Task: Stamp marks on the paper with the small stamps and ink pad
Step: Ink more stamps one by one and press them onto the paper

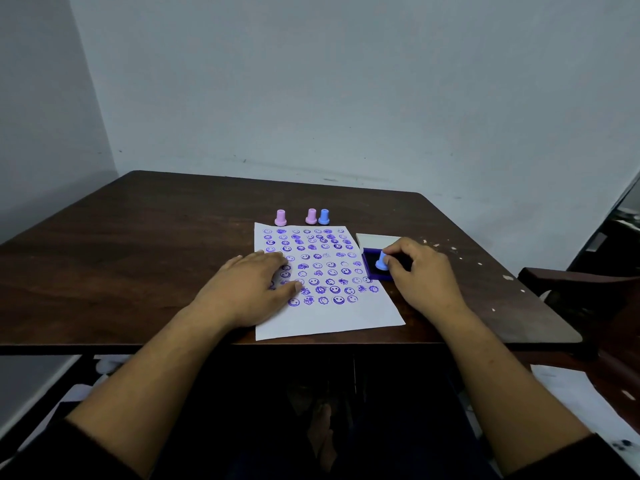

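**Fig.: Inking the stamp**

R hand point(420, 275) pinches blue stamp point(382, 260) down on ink pad point(372, 268), just right of paper point(329, 317), to load ink. L hand point(249, 289) lies flat, fingers straight, pinning the sheet vs. sliding. Spare stamps point(311, 216) stand behind the paper.

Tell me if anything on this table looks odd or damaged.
Pale chips and flecks dot the table along its right edge, beyond the ink pad, like worn finish or scraps. The paper overhangs the near edge slightly. Nothing spilled.

Plain room: bare wall point(346, 81), wooden table point(138, 237).
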Available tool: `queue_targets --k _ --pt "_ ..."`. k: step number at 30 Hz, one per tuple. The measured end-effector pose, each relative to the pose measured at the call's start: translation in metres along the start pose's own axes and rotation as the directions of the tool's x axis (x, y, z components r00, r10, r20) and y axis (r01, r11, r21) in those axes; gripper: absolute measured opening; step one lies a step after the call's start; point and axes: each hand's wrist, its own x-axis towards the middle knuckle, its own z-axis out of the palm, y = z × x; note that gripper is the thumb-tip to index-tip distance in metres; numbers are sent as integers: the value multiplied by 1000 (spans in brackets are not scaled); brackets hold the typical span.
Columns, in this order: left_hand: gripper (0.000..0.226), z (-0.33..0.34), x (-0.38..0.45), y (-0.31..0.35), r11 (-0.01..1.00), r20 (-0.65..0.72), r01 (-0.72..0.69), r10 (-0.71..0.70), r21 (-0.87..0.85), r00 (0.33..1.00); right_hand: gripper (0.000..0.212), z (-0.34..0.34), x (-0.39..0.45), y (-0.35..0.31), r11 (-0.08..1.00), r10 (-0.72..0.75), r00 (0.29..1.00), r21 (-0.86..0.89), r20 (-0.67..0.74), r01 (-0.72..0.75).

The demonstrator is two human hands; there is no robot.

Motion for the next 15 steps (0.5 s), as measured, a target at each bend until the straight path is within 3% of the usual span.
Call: queue_targets --k 5,10,15 --pt "74 0 -1 -1 1000 0 4 -4 -2 1000 6 -1 -1 -2 1000 -16 1000 13 -9 16" --pt "75 1 -1 -1 1000 -17 6 -6 -10 1000 22 -11 -15 -12 981 10 996 193 -87 7" --pt "78 2 0 -2 1000 -19 8 -8 -7 1000 12 -9 -40 -27 954 -45 998 296 -35 53"
